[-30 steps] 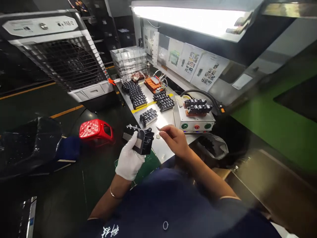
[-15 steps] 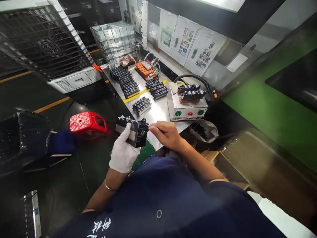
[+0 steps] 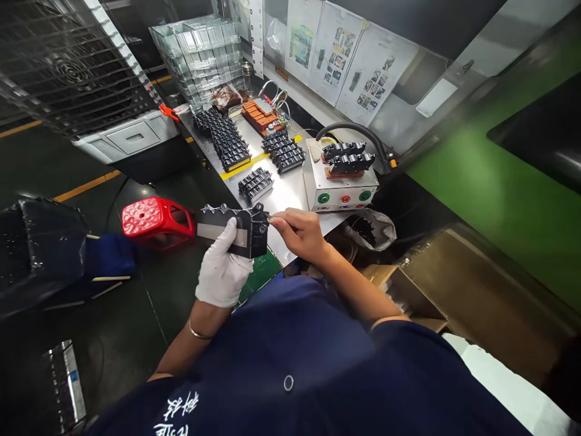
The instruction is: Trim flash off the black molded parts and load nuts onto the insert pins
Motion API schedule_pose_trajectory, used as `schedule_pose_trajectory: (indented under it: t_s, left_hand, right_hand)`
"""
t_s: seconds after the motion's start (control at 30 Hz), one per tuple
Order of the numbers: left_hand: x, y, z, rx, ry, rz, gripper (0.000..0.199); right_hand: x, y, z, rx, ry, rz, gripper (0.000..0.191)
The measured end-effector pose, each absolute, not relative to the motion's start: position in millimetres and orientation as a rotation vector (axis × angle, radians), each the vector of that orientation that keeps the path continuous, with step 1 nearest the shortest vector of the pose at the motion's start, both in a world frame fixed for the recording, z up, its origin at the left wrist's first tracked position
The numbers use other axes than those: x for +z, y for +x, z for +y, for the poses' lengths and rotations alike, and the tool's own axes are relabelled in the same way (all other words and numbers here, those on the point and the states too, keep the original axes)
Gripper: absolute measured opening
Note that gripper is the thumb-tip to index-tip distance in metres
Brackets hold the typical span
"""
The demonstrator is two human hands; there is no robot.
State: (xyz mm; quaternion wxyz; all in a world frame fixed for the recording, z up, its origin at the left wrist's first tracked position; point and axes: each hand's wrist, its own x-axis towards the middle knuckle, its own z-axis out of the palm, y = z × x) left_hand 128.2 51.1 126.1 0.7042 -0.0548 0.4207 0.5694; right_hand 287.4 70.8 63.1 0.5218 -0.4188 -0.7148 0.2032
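Note:
My left hand (image 3: 223, 272), in a white glove, is wrapped round a black plastic block (image 3: 258, 237) with a pale flat strip on its near side and a scalloped upper edge. The block is held up over the near corner of the workbench. My bare right hand (image 3: 302, 233) is closed in a pinch at the block's right end. Whatever is between its fingertips is too small to make out. Beyond the block, a short group of similar black parts (image 3: 255, 184) lies on the bench.
On the metal workbench (image 3: 288, 194) are more rows of black parts (image 3: 229, 142), an orange fixture (image 3: 263, 115) and a white control box (image 3: 341, 189) with coloured buttons. Clear trays (image 3: 197, 57) are stacked behind. A red stool (image 3: 157, 223) stands left; an open bag (image 3: 372, 230) and cardboard box (image 3: 415, 297) are right.
The block has turned in my left hand's hold, so its long side now lies more level and faces me more. My right hand stays pinched at its end. The whole view has shifted slightly.

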Motion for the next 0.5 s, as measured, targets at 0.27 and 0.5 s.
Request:
schedule_pose_trajectory:
  t_s: [0.27, 0.5]
  left_hand:
    - [132, 122, 45, 1.229, -0.136, 0.998, 0.033]
    - [115, 119, 44, 1.296, 0.099, 1.023, 0.031]
  right_hand:
    - [44, 300, 77, 0.715, -1.253, -1.435, 0.061]
    - [92, 295, 40, 0.857, -1.111, -1.685, 0.054]
